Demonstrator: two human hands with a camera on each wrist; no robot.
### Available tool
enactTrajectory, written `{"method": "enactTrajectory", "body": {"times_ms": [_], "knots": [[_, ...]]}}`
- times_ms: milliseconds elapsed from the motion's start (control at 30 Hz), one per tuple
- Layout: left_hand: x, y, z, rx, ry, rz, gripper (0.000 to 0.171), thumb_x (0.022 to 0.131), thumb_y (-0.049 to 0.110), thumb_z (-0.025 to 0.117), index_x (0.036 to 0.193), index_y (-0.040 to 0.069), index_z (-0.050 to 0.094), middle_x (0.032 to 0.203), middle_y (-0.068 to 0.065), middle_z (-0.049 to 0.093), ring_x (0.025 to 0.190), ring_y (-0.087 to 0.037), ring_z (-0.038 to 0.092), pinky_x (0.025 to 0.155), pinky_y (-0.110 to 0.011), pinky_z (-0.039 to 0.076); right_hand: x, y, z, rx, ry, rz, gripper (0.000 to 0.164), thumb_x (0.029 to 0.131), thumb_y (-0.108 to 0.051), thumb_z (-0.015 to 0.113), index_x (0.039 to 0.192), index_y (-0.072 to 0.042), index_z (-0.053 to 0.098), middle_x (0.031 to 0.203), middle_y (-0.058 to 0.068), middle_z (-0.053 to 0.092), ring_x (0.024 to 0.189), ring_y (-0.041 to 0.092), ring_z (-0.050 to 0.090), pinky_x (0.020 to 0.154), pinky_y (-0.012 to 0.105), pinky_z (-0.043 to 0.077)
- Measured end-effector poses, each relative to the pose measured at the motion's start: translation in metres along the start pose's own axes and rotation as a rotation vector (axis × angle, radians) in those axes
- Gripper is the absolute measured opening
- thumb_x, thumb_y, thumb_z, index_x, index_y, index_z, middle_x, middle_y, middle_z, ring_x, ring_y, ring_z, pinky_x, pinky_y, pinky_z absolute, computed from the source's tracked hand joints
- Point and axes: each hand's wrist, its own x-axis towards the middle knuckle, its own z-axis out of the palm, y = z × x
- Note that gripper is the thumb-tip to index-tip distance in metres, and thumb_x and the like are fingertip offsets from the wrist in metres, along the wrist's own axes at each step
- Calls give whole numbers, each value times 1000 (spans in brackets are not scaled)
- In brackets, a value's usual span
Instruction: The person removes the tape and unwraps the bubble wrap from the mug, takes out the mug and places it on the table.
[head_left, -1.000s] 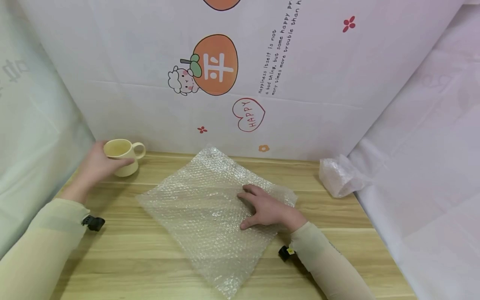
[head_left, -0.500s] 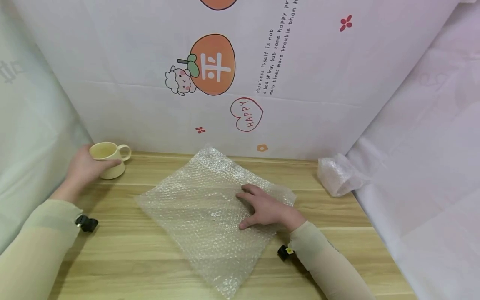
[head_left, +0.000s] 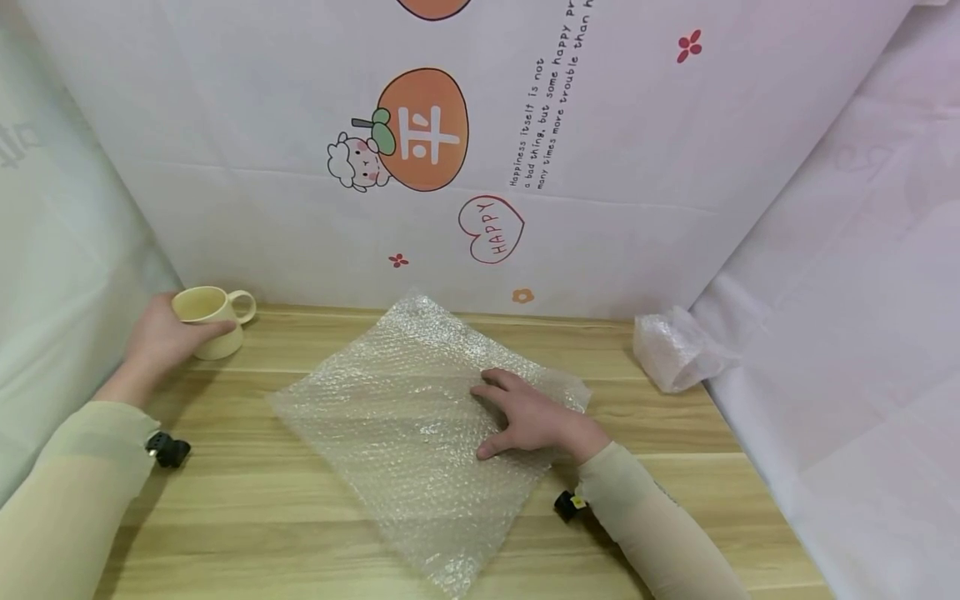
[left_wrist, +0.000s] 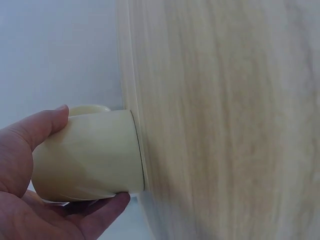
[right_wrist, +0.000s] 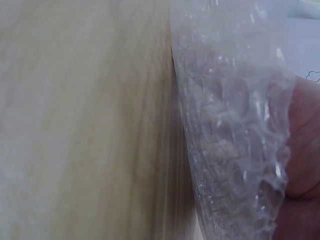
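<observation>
A pale yellow mug (head_left: 217, 337) stands upright at the far left of the wooden table, its handle pointing right in the head view. My left hand (head_left: 161, 333) grips the mug round its body, thumb on the near side and fingers behind. In the left wrist view the mug (left_wrist: 90, 155) has its base at the tabletop. A sheet of bubble wrap (head_left: 390, 417) lies spread like a diamond across the middle. On its right part rests my right hand (head_left: 525, 414), fingers spread. From the right wrist, the bubble wrap (right_wrist: 230, 135) hides much of that hand.
A crumpled bubble-wrapped bundle (head_left: 671, 350) sits at the back right corner of the table (head_left: 247, 517). A printed white cloth (head_left: 615, 250) hangs behind, and pale cloths hang at both sides.
My left hand and the mug have moved left along the back of the table, away from the bubble wrap. The right hand has stayed in place on the sheet.
</observation>
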Motion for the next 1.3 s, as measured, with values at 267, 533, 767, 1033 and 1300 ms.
{"method": "enactTrajectory", "body": {"times_ms": [267,533,767,1033,1300], "knots": [[-5,4,2,-30,-23,-33,110,101,48,80,156,-27,21,142,-49,43,126,-64,49,101,-73,46,-1,0,0,1,9,4,109,86,-65,91,171,-16,45,183,14,20,168,38,20,133,58,28],[-27,43,7,37,66,-77,124,103,60,71,166,-21,0,160,-58,13,143,-75,27,114,-86,33,-1,1,0,-5,7,7,110,86,-66,90,172,-17,44,183,12,20,168,36,20,134,56,28],[-49,103,32,140,31,93,119,103,62,72,166,-21,14,165,-54,14,140,-75,33,110,-88,36,-1,4,2,-16,3,15,111,85,-69,89,173,-19,42,184,11,19,169,35,20,134,55,28],[-82,149,82,198,-254,397,102,104,52,76,170,-10,27,172,-39,25,150,-63,39,120,-78,37,-1,2,1,-14,11,-6,110,86,-67,89,172,-15,44,183,14,21,168,38,21,133,58,29],[-105,158,125,249,-455,607,95,98,50,84,168,0,43,174,-28,37,158,-53,38,126,-69,35,-1,-2,-1,-2,9,-4,109,86,-67,89,171,-17,44,183,14,21,168,38,20,134,58,27]]}}
